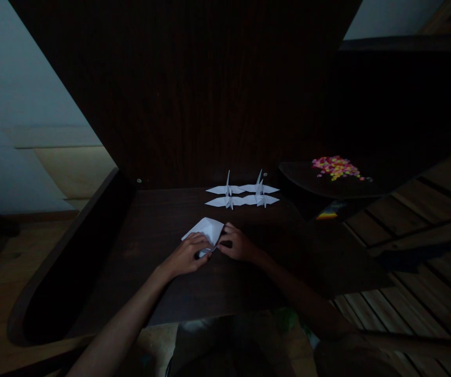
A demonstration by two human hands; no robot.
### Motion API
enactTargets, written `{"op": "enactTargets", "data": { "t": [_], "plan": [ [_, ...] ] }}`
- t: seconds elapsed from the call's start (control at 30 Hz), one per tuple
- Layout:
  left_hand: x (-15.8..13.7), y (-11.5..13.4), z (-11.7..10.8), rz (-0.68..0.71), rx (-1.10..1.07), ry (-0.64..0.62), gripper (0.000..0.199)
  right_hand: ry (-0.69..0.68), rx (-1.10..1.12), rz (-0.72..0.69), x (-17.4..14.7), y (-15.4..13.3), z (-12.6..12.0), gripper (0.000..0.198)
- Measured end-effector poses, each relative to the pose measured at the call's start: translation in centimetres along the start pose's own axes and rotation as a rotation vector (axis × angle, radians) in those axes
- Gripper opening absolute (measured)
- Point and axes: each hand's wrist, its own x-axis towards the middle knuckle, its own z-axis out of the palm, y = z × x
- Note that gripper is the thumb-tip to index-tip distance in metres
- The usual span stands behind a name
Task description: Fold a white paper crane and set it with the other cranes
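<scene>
A partly folded sheet of white paper (210,228) rests on the dark wooden desk, between my two hands. My left hand (191,254) lies over its lower left part, fingers closed on the paper with the thumb at the near edge. At the right corner, my right hand (238,242) pinches the paper between thumb and fingers. The fingers hide part of the near edge. Just beyond, several white paper cranes (229,201) stand close together in two rows, wings spread sideways.
The desk top (139,251) has a raised side panel (68,262) on the left and a tall dark back board (209,94). On a rounded shelf (299,175) at the right lies a heap of small colourful pieces (337,167). Wooden slats (406,309) are at the lower right.
</scene>
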Motion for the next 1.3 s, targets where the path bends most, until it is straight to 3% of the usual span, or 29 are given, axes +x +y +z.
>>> {"op": "enactTargets", "data": {
  "t": [0.1,0.3,0.4,0.53,0.73,0.93,1.13,1.3],
  "plan": [
    [0.0,0.1,0.0,-0.009,-0.008,0.011,0.022,-0.004,0.022,0.026,0.0,0.1,-0.2,0.006],
    [0.1,0.3,-0.2,-0.026,-0.025,-0.007,0.026,0.054,0.261,0.161,0.1,-1.3,-1.5,0.064],
    [0.2,0.3,-0.1,-0.044,-0.038,-0.001,0.028,0.120,0.311,0.171,0.2,-1.7,-2.1,0.077],
    [0.1,0.2,0.2,-0.109,-0.045,0.044,0.031,0.197,0.253,0.051,0.3,-1.4,-2.3,0.064],
    [-0.1,-0.2,0.6,-0.115,-0.017,0.091,0.032,0.170,0.157,-0.021,0.0,-0.3,-2.7,0.009],
    [-0.1,-0.8,0.9,-0.098,0.003,0.137,0.033,0.128,0.032,0.017,0.1,-0.1,-3.1,0.013],
    [-0.1,-0.9,1.0,-0.093,0.035,0.199,0.035,0.087,0.103,0.064,0.0,-0.1,-3.3,0.008],
    [-0.1,-0.9,0.8,-0.069,0.209,0.319,0.038,0.058,0.064,0.133,-0.1,0.1,-2.8,0.024]
  ]
}}
